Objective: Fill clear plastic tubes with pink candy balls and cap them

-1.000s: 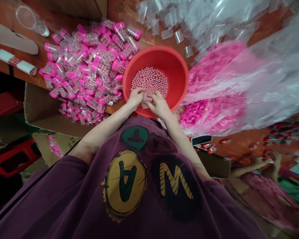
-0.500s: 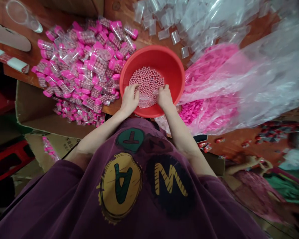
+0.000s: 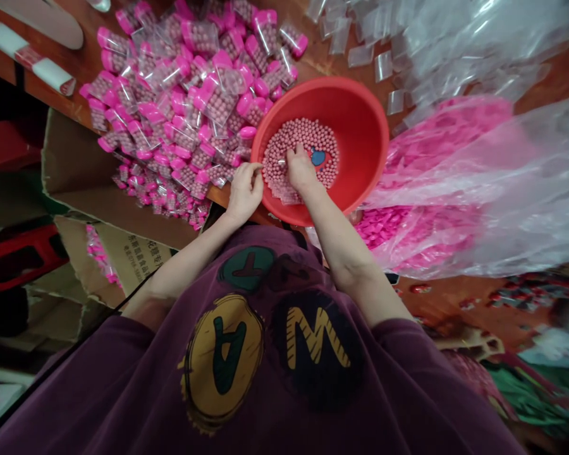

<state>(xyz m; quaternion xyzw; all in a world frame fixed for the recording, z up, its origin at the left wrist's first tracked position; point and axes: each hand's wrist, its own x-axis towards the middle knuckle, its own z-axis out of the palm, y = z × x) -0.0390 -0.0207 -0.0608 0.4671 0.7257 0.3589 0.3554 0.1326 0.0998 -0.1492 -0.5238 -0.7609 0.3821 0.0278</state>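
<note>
A red plastic bowl holds many small pink beads, with a blue patch showing on its bottom among them. My left hand is at the bowl's left rim, thumb and fingers closed on the edge. Inside the bowl, my right hand reaches into the beads with bent fingers. A clear glint at its fingertips looks like a small clear plastic container, partly hidden. Clear plastic also shows among the beads near the front wall.
Left of the bowl lies a heap of bead-filled clear containers with pink caps, spilling toward a cardboard box. Empty clear containers lie at the back right. A clear bag of pink caps stands at the right. Another person's hand shows lower right.
My right hand has moved left and deeper into the beads. The left hand has gone from inside the bowl to its rim. The blue patch now shows. The view has shifted.
</note>
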